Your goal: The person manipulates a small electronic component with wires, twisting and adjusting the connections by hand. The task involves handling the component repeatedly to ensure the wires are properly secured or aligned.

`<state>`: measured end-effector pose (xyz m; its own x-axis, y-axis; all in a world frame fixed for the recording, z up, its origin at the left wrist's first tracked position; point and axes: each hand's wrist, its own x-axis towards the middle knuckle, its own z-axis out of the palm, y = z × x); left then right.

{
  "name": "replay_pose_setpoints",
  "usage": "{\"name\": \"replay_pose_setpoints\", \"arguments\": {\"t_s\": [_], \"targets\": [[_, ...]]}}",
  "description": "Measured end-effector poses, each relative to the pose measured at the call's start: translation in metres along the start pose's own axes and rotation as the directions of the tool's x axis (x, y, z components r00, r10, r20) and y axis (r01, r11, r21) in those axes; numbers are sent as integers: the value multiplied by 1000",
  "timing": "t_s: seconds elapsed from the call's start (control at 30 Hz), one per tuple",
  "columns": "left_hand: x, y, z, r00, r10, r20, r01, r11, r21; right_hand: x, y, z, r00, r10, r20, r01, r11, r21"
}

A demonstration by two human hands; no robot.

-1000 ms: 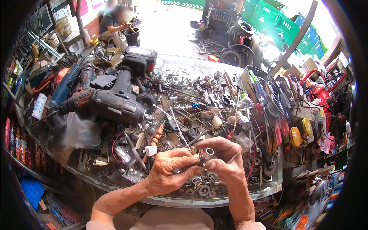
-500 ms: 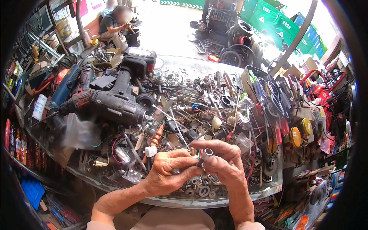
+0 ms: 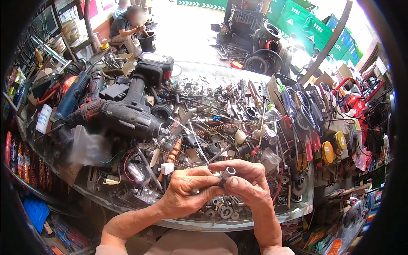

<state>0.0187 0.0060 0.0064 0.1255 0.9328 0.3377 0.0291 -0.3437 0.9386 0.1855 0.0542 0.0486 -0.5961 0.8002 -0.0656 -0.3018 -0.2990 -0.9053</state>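
Tube, short grey hollow metal (image 3: 227, 174), pinched by left hand (image 3: 185, 190) and right hand (image 3: 250, 183).
Likely light, stiff, slick; grip outer wall.

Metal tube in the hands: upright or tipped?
Tipped: the metal tube leans right in the head view, its hollow rim farther right than the end by the left hand.

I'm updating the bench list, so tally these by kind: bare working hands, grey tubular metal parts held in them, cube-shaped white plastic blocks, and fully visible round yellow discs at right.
Bare left hand and bare right hand: 2
Grey tubular metal part: 1
Cube-shaped white plastic block: 1
Upper round yellow disc and lower round yellow disc: 2
Total: 6
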Motion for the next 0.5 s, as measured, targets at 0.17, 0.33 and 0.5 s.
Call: {"name": "replay_pose_setpoints", "arguments": {"t_s": [0.17,0.33,0.5], "targets": [[1,0,0,996,64,-61,-55,988,143,3,17,-9,986,-152,-66,133,962,-239],[2,0,3,989,99,-114,-69,968,240,4,21,-6,970,-197,-141,137,927,-349],[3,2,-1,998,64,-7,-63,994,90,0,6,-7,999,-12,-35,13,1000,12]]}}
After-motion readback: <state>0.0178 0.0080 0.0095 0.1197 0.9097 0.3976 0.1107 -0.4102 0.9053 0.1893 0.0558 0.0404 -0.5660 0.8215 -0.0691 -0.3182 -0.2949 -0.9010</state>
